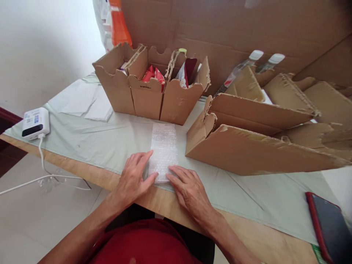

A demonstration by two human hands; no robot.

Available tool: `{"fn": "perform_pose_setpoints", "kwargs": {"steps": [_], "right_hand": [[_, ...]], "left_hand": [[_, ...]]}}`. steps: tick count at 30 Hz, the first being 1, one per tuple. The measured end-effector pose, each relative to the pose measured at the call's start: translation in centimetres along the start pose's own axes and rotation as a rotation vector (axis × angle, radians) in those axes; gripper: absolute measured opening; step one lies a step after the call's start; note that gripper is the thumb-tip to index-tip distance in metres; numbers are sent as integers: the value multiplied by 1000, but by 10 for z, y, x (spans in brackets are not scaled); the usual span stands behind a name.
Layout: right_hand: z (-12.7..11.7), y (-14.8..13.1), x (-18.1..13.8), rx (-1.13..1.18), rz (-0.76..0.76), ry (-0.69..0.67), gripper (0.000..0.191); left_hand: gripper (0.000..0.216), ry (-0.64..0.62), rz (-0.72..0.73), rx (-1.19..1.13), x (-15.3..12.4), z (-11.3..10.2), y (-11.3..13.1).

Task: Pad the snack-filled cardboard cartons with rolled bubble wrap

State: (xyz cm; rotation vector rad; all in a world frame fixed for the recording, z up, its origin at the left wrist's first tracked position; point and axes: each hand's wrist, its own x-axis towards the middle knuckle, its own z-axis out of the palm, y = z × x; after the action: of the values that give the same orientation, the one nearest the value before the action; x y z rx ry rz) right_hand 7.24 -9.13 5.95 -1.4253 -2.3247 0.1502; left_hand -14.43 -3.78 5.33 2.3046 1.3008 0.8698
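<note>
A narrow strip of bubble wrap [164,146] lies on the cloth-covered table, running away from me, its near end by the table's front edge. My left hand [133,174] rests along the strip's left side, thumb and index finger apart, their tips touching the wrap. On the opposite side, my right hand [189,185] lays its fingertips on the near right corner of the strip, fingers stretched and loosely together. The wrap looks thicker at its near end, between my hands; whether something is inside cannot be made out.
Behind the wrap stand cardboard bins [147,95] with red packets [150,74]. A larger cardboard organizer [264,150] occupies the right, with clear bottles [236,73] behind. White sheets [79,99] and a white device [35,123] with a cable lie left; a phone [330,227] lies at right.
</note>
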Motion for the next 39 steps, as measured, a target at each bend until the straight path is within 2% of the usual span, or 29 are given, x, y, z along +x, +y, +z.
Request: {"fn": "perform_pose_setpoints", "kwargs": {"steps": [3, 6, 9, 11, 12, 15, 18, 21, 23, 25, 28, 31, 33, 36, 39], "right_hand": [[-12, -4, 3, 164, 55, -48, 34], [-17, -4, 6, 263, 170, -57, 28], [-14, -2, 5, 146, 189, 123, 26], [-11, -3, 2, 14, 134, 233, 24], [-10, -4, 0, -32, 98, 240, 23], [-5, -7, -2, -81, 23, 137, 23], [-2, -7, -1, -25, 39, 100, 23], [-3, -6, -2, 142, 88, 109, 23], [-6, -6, -5, 223, 122, 86, 23], [-7, -7, -8, 174, 149, 121, 24], [-7, -9, -9, -37, 148, 221, 27], [-3, -9, -3, -138, 94, 146, 26], [0, -5, 4, -145, 64, 88, 25], [2, 4, 12, -55, 93, 126, 23], [-3, 5, 13, 154, 207, 197, 22]], "left_hand": [[52, -105, 128, -68, -17, -13, 10], [39, -148, 83, -115, -21, -13, 12], [34, -108, -21, -73, -11, -3, 7], [34, -97, -24, -6, -1, 5, 2], [34, -95, -14, 25, 4, 8, 0], [32, -51, 16, 60, 9, 10, -1], [33, -18, 98, -13, 1, 1, 2], [37, -110, 198, -103, -11, -11, 7], [38, -138, 192, -147, -14, -14, 9], [36, -119, 147, -154, -8, -10, 8], [33, -74, 105, -45, 11, 3, 2], [33, -53, 47, 81, 29, 12, -4], [33, -12, -19, 45, 31, 11, -3], [35, 58, -213, -234, 16, 2, 5], [47, 16, -553, -709, -6, -6, 22]]}}
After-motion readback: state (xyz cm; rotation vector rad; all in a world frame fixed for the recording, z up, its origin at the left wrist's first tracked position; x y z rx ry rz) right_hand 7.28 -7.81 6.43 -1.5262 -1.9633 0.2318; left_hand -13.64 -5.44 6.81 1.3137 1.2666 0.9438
